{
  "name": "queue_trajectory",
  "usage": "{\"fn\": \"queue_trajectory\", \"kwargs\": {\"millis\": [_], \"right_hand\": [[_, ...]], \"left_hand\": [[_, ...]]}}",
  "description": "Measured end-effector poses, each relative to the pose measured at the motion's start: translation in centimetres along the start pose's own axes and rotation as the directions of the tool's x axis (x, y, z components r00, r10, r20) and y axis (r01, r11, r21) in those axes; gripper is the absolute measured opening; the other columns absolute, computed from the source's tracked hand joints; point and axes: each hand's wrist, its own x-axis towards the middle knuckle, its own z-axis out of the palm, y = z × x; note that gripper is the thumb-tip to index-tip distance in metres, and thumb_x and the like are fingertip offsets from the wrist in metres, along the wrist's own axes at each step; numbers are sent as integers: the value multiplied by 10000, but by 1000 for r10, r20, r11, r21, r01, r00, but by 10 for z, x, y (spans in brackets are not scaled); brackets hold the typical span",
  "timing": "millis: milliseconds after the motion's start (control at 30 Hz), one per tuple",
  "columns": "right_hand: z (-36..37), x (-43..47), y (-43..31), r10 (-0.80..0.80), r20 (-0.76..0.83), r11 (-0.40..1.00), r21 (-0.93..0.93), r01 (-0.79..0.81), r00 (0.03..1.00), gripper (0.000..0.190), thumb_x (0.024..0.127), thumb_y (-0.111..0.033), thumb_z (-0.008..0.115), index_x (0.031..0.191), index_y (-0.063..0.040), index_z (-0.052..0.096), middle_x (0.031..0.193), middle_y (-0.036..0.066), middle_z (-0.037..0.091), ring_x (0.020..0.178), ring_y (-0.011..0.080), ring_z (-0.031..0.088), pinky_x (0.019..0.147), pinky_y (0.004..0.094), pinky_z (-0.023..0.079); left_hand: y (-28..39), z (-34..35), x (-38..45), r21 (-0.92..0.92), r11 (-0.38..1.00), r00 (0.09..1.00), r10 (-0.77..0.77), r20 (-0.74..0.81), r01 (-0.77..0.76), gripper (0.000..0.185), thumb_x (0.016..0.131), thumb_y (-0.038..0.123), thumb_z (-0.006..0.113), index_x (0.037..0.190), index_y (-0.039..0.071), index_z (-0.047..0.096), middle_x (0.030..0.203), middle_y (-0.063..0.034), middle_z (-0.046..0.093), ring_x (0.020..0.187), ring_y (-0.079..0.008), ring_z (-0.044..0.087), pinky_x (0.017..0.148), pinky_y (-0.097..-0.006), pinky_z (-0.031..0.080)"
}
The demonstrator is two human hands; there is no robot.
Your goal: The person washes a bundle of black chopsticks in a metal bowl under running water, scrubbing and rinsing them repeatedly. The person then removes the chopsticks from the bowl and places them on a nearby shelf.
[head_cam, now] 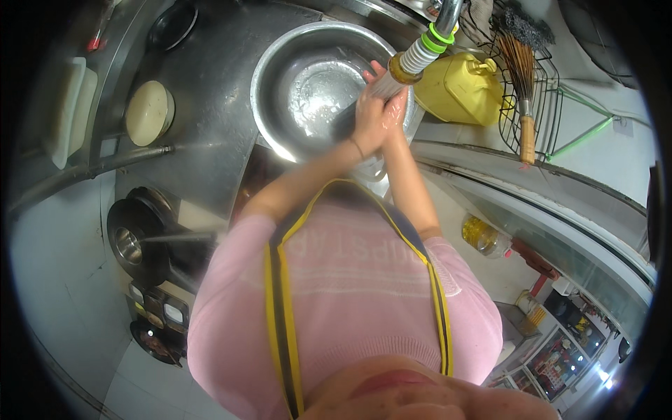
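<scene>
My left hand (pixel 370 122) and my right hand (pixel 396 113) are wet and pressed against each other, with no object seen between them. They are beneath the hose-like end of a tap (pixel 417 59), which has a white ribbed sleeve and green rings. Clear water (pixel 387 87) runs from it onto my hands. A few fingertips show apart beyond the tap; the tap and water hide the other fingers. Below and to the left of my hands is a large round metal basin (pixel 268 113) with a shiny bottom.
A yellow plastic jerrycan (pixel 454 86) is right of the tap, beside a black wire rack (pixel 548 105) bearing a wooden-handled brush (pixel 526 134) and a steel-wool scrubber (pixel 525 26). Left, a cream bowl (pixel 144 113) sits on the metal counter (pixel 210 94). A wok burner (pixel 128 245) is lower left.
</scene>
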Motion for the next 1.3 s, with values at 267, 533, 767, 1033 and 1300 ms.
{"fn": "queue_trajectory", "kwargs": {"millis": [267,533,767,1033,1300], "right_hand": [[-7,12,-6,79,94,981,171,-95,992,627,1048,-513,359,1514,-94,372,1494,162,477,1280,341,535,1055,456,451],[-7,17,8,-62,230,997,-31,71,971,571,1070,-422,322,1501,-48,349,1491,154,469,1325,304,493,1122,412,391],[-2,2,2,-107,279,961,-218,172,954,730,1010,-500,491,1531,-24,305,1551,107,374,1426,256,361,1190,392,270],[-13,36,18,-336,-62,753,-617,229,940,600,779,-87,846,1289,-15,536,1038,48,634,916,159,631,815,278,514],[19,8,11,-155,-376,975,-207,80,914,513,781,-9,811,1229,20,563,1048,70,656,952,179,655,834,312,537]], "left_hand": [[17,1,-24,295,925,970,219,104,-241,550,951,314,573,1438,76,481,1330,-231,585,1260,-449,524,1076,-497,398],[21,-3,-8,130,991,996,15,84,-26,564,994,351,510,1462,43,438,1407,-234,523,1296,-426,500,1062,-475,397],[1,-5,-5,43,998,998,45,-33,-43,637,1042,412,416,1539,26,318,1572,-293,289,1444,-438,322,1165,-497,269],[-53,-38,3,-724,474,808,-554,198,502,713,993,341,559,1566,78,227,1474,-230,430,1277,-349,538,1029,-467,471],[-16,-35,-44,502,864,946,-193,262,37,537,853,260,691,1304,2,558,1229,-218,641,1118,-396,628,946,-416,507]]}}
